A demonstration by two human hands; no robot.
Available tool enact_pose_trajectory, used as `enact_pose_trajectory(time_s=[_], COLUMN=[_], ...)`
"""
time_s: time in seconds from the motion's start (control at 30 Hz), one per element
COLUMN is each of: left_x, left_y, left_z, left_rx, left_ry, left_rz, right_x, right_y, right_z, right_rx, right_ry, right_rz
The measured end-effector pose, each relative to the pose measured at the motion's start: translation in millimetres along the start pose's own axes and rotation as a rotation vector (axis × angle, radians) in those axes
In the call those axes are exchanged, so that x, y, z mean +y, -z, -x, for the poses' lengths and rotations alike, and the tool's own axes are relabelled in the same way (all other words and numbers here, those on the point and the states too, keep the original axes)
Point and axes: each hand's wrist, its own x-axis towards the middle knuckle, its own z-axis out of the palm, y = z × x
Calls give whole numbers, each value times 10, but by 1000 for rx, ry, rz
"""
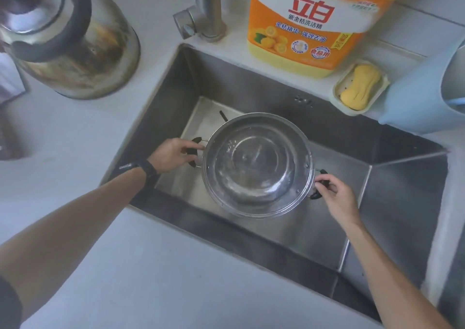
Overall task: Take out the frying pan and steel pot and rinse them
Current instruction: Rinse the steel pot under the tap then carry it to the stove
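Two hands hold the steel pot [258,165] at the middle of the head view, over the steel sink [392,193] that fills the centre and right of the frame. The left hand [173,154] curls its fingers round the black side handle at the pot's left edge; a dark watch band sits on that wrist. The right hand [336,194] pinches the black handle at the pot's lower right edge with curled fingers and thumb. The pot's mouth faces the camera, and its shiny inside looks wet. A thin dark handle [223,116] pokes out from behind the pot's upper left rim; what it belongs to is hidden. At the upper left stands a stained metal kettle [75,42] on the pale counter [151,265]. The faucet [207,9] rises at the top centre, a large orange detergent bottle [312,24] just right of it, and a yellow soap [361,87] lies in its dish beside a pale blue container [415,97] at the right edge.
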Motion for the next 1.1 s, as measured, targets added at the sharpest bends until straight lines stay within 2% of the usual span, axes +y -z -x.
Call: enact_pose_trajectory(time_s=[0.13,0.23,0.3,0.4,0.5,0.6,0.67,0.73,0.87,0.93,1.03,1.1], left_x=[216,413,530,746,995,1241,1454,1644,2032,2192,2479,2534], left_y=[91,189,270,442,580,695,751,798,892,928,873,823], left_z=[261,537,689,849,978,1076,1137,1181,1344,1422,1470,1446], left_rx=[250,499,603,703,771,799,803,742,538,438,258,175], left_ry=[-298,-436,-563,-701,-778,-819,-795,-753,-623,-512,-507,-505], left_rz=[-142,-285,-345,-381,-419,-429,-401,-295,-167,-68,143,173], right_x=[-197,-313,-441,-621,-715,-783,-849,-916,-1069,-1105,-1134,-1100], right_y=[157,335,479,689,947,1178,1299,1389,1623,1737,1900,1994], right_z=[354,652,813,1000,1187,1333,1446,1524,1715,1806,2113,2425], right_rx=[192,422,510,599,686,701,704,661,428,307,269,273], right_ry=[234,467,605,782,826,844,811,718,377,225,102,12], right_rz=[22,106,115,205,289,339,354,272,-109,-216,-274,-393])
